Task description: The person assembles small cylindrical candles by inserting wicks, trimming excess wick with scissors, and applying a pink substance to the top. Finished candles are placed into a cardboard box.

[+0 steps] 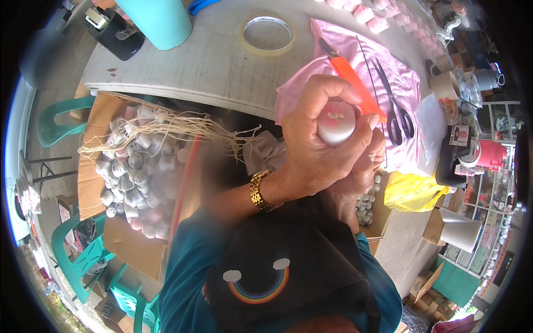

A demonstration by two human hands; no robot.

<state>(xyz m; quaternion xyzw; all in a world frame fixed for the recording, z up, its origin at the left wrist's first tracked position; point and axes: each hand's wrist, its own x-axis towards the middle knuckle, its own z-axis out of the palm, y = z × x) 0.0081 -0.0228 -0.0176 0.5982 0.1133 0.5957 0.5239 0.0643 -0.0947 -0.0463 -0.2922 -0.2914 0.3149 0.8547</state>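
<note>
My left hand [305,152], with a gold watch on its wrist, is closed around a short round white-and-pink candle [336,125], its end turned up toward me. My right hand [358,177] is partly hidden behind the left, its fingers curled just below the candle; what they grip does not show. Beyond the hands, a pink cloth [294,83] on the table carries an orange-handled cutter [355,80], a thin dark rod [365,55] and black scissors [393,102]. To the left, a cardboard box [91,172] holds many white pieces, with pale strings [177,127] draped over it.
A tape roll [241,36], a turquoise tumbler [155,22] and a black container [114,36] stand on the table [211,72]. Rows of pink-and-white pieces [377,22] line its far right. A yellow plastic bag [413,191] lies beside another box [380,222]. Green chairs [78,244] stand left.
</note>
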